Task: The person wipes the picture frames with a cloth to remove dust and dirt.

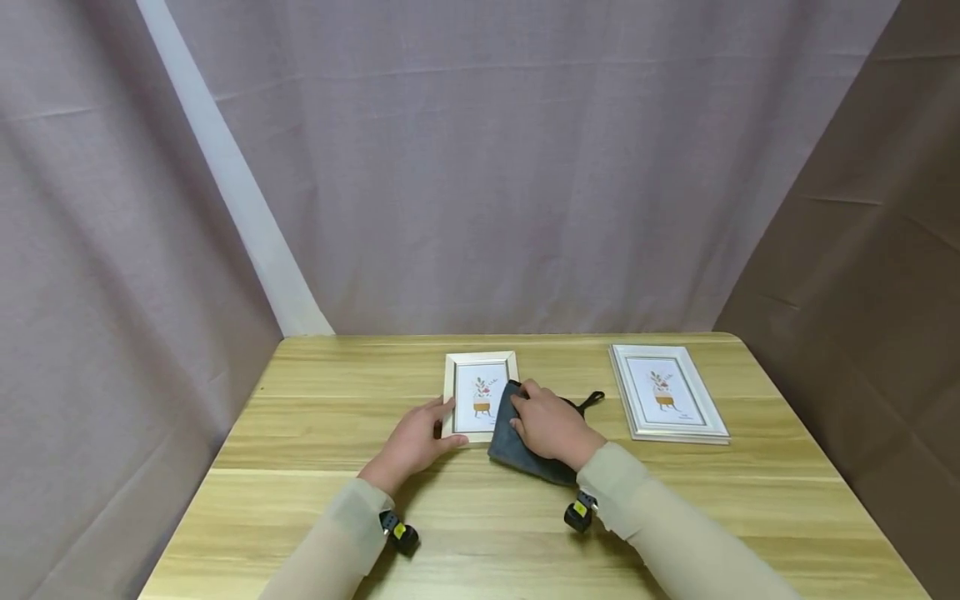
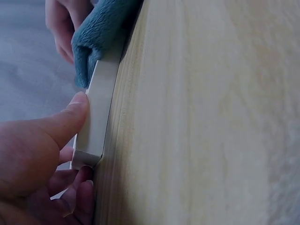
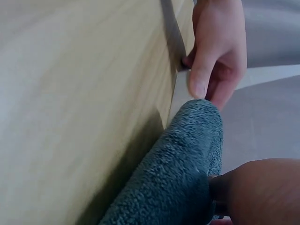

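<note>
Pale sleeves (image 1: 690, 542) nearest the head camera, reaching in from the bottom edge and slanting toward each other, with a black wrist camera (image 1: 405, 540) strapped at each cuff. Bends the left grip (image 1: 414, 440) round the near left corner of a cream picture frame (image 1: 471, 393), thumb against the near edge and fingers curled at the left side, pinching it. Lies flat, that frame, on the tabletop (image 1: 465, 517), just left of the right grip. Holds the right grip (image 1: 553, 423) palm down over a folded blue-grey cloth (image 1: 513, 446), fingers bent and gripping the fabric, with one end laid across the frame's near right part. Trails a black loop (image 1: 593, 400) out past the right grip. Sits flat farther right, apart from both grips: a silver-white frame (image 1: 665, 393). Displays inside each border a print of a leafy plant in an orange pot on legs, with small dark lettering at the lower right of the right-hand one, too small to read. Carries yellow labels (image 1: 400, 531) on the wrist cameras, likewise unreadable.
</note>
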Available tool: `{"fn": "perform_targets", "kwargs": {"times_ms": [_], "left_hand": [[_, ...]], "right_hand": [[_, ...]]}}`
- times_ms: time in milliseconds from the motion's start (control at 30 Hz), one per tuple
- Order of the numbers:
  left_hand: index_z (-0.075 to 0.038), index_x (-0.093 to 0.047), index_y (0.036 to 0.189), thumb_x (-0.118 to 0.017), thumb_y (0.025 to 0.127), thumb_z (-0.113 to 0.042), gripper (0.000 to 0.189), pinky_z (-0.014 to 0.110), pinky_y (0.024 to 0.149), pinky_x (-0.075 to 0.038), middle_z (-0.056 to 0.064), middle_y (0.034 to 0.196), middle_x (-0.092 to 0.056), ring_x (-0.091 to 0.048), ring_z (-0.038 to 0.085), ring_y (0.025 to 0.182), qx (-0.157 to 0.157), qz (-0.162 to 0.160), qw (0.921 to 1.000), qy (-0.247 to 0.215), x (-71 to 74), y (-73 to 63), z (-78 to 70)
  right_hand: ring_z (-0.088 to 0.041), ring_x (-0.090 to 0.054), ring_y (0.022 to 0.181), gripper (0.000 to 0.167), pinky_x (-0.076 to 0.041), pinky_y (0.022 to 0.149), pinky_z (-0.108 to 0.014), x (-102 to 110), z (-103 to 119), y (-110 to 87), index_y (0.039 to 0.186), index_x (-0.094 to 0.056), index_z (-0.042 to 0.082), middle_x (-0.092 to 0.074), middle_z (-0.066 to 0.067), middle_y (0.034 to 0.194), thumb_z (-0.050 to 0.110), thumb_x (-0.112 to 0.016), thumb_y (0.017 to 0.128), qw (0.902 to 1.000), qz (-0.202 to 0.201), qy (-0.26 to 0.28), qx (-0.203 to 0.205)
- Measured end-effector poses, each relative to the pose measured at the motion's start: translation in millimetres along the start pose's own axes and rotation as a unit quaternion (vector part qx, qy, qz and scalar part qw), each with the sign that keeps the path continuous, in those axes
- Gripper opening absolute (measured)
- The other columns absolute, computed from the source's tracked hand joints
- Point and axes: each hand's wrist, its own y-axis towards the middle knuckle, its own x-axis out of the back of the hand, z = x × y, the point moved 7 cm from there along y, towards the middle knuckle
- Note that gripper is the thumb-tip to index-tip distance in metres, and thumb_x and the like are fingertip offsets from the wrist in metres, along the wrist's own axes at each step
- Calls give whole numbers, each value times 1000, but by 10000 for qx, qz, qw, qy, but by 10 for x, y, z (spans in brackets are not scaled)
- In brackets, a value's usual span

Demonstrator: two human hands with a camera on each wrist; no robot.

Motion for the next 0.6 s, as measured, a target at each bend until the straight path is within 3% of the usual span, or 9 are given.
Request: {"fn": "perform_targets", "kwargs": {"times_ms": [333,600], "left_hand": [[-7,-52,164,-85,97,-44,83,57,124,-38,25,165,-49,-49,48,149,-122,-24,9999,43,5,14,-16],[-8,-52,164,-85,97,-46,84,57,124,-39,25,165,-49,-50,47,149,-139,-19,9998,131,-2,31,11]], "right_hand": [[-42,-68,121,49,-58,101,-51,-1,-173,319,151,-61,-7,-54,-27,152,22,-67,112,9998,99,-29,-182],[-42,-64,130,51,-57,104,-51,-47,-307,559,157,-56,-4,-48,-26,158,24,-62,115,9988,301,5,-382]]}}
